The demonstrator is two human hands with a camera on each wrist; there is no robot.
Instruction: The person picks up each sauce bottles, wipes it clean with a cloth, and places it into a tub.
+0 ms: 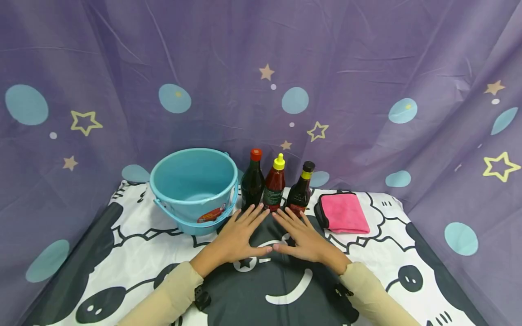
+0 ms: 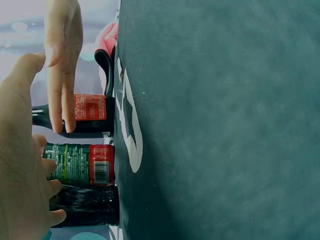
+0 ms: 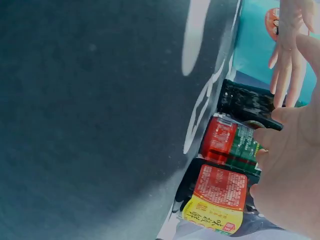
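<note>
Both hands hover over the dark middle of the cloth, fingers spread and straight, thumb tips close together. The left hand [image 1: 242,232] and right hand [image 1: 302,237] hold nothing. Just beyond the fingertips stand three bottles: a dark bottle with a red cap [image 1: 253,181], a red sauce bottle with a yellow nozzle cap [image 1: 274,183], and a dark sauce bottle with a black cap [image 1: 299,190]. In the left wrist view the green label [image 2: 70,162] of the middle bottle shows. The right wrist view shows the black-capped bottle's red and yellow label [image 3: 220,190].
Left of the bottles stands a light blue bucket [image 1: 193,174], its handle hanging down in front. To their right lies a folded pink cloth [image 1: 346,213] with a black edge. A patterned cloth [image 1: 147,253] covers the table, and a purple curtain [image 1: 228,59] hangs behind.
</note>
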